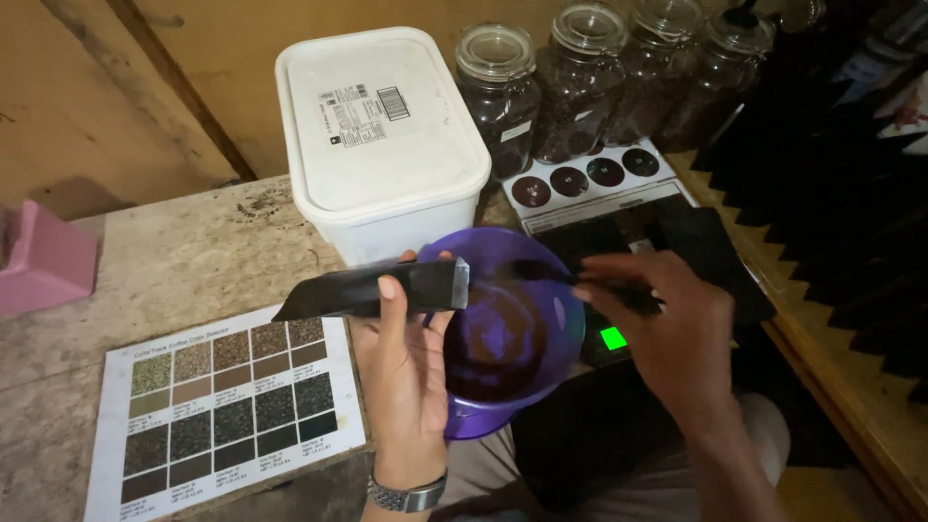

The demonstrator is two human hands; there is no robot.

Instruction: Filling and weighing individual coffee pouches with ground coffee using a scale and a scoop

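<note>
My left hand [406, 372] holds a black foil pouch [372, 290] sideways, its mouth at the rim of a purple plastic bowl [556, 290]. Brown ground powder [503, 333] lies inside the bowl. My right hand [667, 333] grips a thin dark tool [541, 274], a spoon or brush, whose tip reaches over the bowl toward the pouch mouth. The bowl rests on a black scale with a lit green display [613, 338].
A white lidded tub [382, 135] stands behind the bowl. Several glass jars of dark beans [498, 97] line the back. A white tray with dark round samples [580, 177] sits by them. A colour chart sheet [227, 406] lies at left; a pink object [43, 256] at far left.
</note>
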